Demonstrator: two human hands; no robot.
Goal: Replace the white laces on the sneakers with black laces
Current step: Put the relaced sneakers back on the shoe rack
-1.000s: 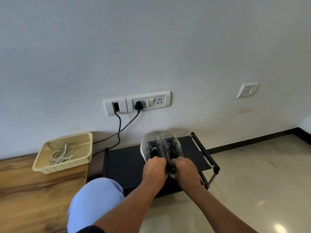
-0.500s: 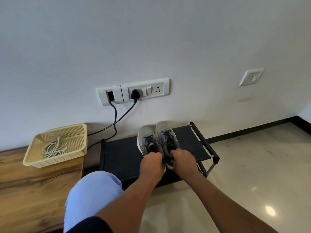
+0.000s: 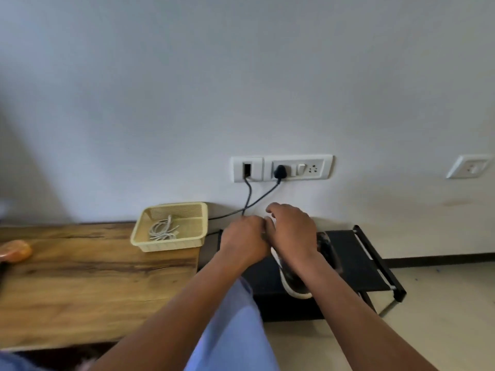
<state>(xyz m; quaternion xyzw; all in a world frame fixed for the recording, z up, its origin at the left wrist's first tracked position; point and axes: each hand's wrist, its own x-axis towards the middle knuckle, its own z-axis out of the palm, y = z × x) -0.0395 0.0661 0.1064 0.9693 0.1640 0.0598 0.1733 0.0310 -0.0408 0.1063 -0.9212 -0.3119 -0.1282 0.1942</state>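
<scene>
Head view: both hands, left (image 3: 244,238) and right (image 3: 293,231), cover the sneakers (image 3: 297,283) on the black shoe rack (image 3: 356,259); their grasp cannot be told. White laces (image 3: 163,228) lie in the basket (image 3: 171,243) on the tabletop (image 3: 80,279).

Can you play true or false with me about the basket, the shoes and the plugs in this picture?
1. The white laces lie in the yellow basket. True.
2. The basket sits on the floor. False: it stands on the wooden table.
3. Both hands, left hand and right hand, are over the sneakers on the black rack. True.
4. Nothing is plugged into the wall. False: a black plug is in the socket.
</scene>
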